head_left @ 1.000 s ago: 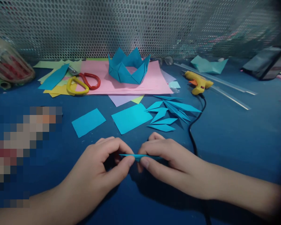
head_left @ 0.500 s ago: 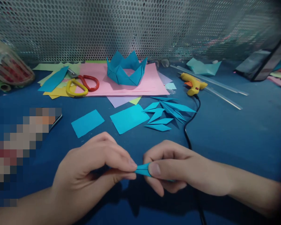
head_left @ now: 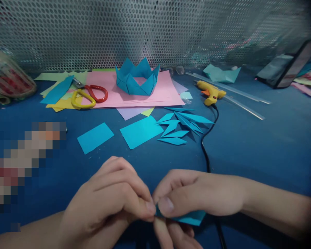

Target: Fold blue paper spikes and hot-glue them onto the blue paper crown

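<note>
Low in the head view, a folded piece of blue paper [head_left: 190,218] is held between both hands. My left hand [head_left: 114,197] pinches its narrow left tip. My right hand [head_left: 197,197] grips it with the thumb on top and fingers underneath, covering much of the middle; the wider end shows below the palm. Beyond the hands lie a small blue paper rectangle [head_left: 95,137], a larger blue paper rectangle [head_left: 141,133] and several folded blue paper pieces [head_left: 173,135] with pointed ends. Farther back, a blue folded-paper crown shape [head_left: 136,86] stands on pink sheets [head_left: 168,98].
Scissors [head_left: 89,97] with red and yellow handles rest on coloured paper. A yellow glue gun [head_left: 211,92] trails its black cord [head_left: 205,148] past my right wrist. Clear glue sticks [head_left: 248,110], a pale teal paper piece [head_left: 223,74] and a phone [head_left: 295,65] lie behind. A perforated metal panel [head_left: 155,34] backs the table.
Both hands have moved down and slightly nearer with the blue paper. My right hand has turned, and more of the paper's wider right end now shows beneath it.
</note>
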Demonstrator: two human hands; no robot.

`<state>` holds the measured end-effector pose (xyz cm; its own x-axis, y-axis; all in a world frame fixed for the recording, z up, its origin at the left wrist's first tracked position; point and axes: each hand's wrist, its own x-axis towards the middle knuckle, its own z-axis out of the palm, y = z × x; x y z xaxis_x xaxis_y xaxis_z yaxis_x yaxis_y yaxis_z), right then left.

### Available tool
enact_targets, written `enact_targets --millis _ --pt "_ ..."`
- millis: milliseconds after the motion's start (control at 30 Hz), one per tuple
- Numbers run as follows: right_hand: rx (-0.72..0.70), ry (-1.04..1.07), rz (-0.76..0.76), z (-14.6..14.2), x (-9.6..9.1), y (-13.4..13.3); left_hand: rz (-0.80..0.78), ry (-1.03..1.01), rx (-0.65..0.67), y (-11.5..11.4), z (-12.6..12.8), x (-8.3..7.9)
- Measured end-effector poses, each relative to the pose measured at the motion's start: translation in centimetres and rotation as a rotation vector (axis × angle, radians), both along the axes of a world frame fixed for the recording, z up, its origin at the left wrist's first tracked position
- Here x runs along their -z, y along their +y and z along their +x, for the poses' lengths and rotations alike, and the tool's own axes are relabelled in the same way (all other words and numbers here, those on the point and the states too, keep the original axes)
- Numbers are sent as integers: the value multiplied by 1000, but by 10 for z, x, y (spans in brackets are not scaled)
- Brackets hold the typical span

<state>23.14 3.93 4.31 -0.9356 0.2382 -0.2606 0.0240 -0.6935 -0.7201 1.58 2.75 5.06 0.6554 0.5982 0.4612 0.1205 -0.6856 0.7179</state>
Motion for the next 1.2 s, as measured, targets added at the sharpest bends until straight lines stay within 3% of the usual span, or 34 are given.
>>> enact_targets --millis 100,267,733,933,1067,1200 --pt "4 26 -62 -2 3 0 -6 -17 -1 5 1 2" --pt "120 92 -78 -4 4 -1 -63 -114 -195 8 4 4" --pt "77 88 1 -4 4 -2 7 113 -157 -1 -3 -2" --pt "150 123 23 -6 3 -4 -80 8 -217 -1 1 3" --pt "123 147 16 -7 3 -3 -184 -18 -119 0 2 6" --pt "104 144 8 -6 5 0 -191 -23 -79 0 2 5"
